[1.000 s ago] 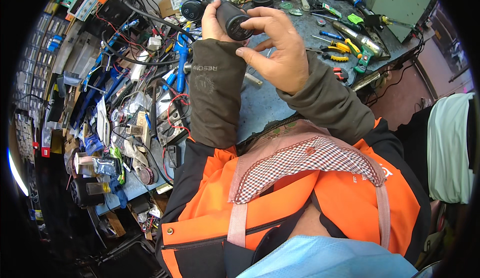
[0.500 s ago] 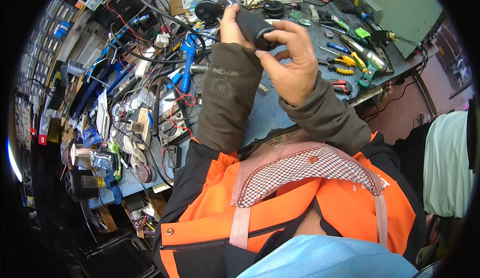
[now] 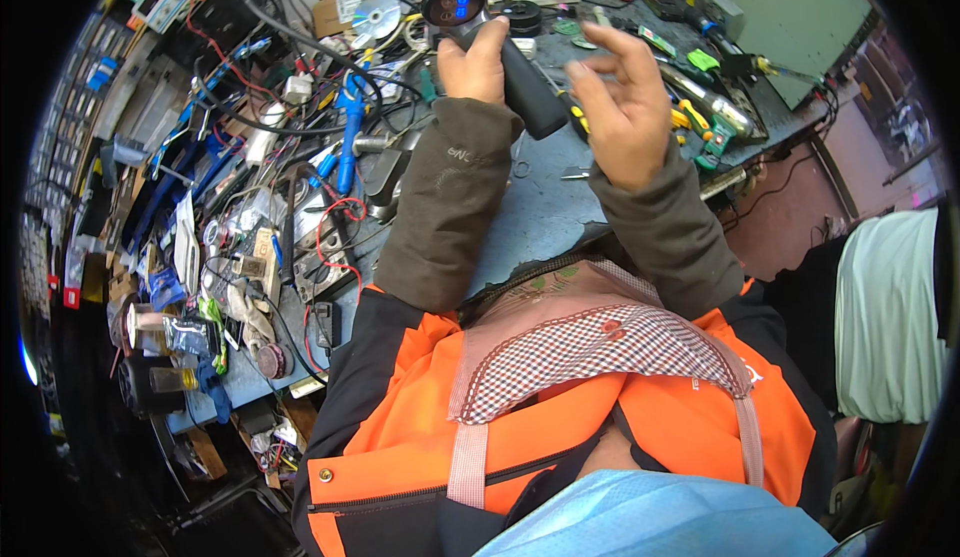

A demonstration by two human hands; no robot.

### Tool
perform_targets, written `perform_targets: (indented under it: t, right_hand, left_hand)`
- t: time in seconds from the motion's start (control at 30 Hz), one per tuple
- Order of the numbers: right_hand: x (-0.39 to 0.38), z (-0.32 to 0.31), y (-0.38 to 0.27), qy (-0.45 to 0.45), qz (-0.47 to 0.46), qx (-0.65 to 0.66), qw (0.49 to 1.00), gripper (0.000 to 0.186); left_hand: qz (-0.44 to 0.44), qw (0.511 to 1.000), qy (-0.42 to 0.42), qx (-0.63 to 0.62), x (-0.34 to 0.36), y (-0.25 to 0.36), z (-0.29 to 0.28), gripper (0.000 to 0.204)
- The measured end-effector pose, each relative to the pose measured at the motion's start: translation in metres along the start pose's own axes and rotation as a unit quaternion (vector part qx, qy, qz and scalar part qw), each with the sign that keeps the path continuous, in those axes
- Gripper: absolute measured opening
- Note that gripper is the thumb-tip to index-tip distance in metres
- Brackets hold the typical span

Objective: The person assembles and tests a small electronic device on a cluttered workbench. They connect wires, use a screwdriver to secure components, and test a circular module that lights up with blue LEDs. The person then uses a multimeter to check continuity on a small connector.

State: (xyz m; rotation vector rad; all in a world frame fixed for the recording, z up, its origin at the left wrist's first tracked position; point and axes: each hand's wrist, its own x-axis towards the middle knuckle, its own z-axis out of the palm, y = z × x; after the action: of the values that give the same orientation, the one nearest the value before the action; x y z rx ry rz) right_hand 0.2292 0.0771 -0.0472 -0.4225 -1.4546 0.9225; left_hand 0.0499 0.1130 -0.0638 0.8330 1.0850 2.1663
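Wrapping snugly around the black device (image 3: 535, 97), the left fingers (image 3: 487, 47) are holding it tilted over the bench (image 3: 530, 202), and its blue-lit screen (image 3: 453, 4) is showing just beyond them. Curling loosely apart, the right fingers (image 3: 632, 49) are gripping nothing and are hovering just right of the device's lower end. Left of the left fingers, 1 disc (image 3: 377, 17) is lying farther off, and 1 blue tool (image 3: 349, 132) is resting nearer the body. Showing the screen is seemingly the step in hand; the next move is probably calling for a steady left hold, with the screen facing up.
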Motion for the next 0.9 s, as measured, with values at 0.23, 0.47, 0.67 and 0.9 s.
perform_targets:
  t: [0.23,0.47,0.67,0.9]
  right_hand:
    - [0.035,0.015,0.019,-0.057,-0.160,-0.101,0.980,0.053]
    - [0.017,0.029,0.038,0.052,-0.044,-0.027,0.997,0.083]
    - [0.019,0.024,0.041,0.107,-0.012,0.153,0.982,0.065]
    - [0.026,-0.008,0.046,0.013,-0.096,-0.047,0.994,0.064]
  left_hand:
    - [0.125,0.980,-0.028,0.151,-0.006,-0.023,0.002,0.049]
    - [0.202,0.930,-0.059,0.302,-0.020,-0.025,0.000,0.063]
    - [0.184,0.938,-0.040,0.291,-0.027,-0.015,0.009,0.056]
    - [-0.090,0.980,-0.156,0.090,-0.005,-0.013,-0.001,0.032]
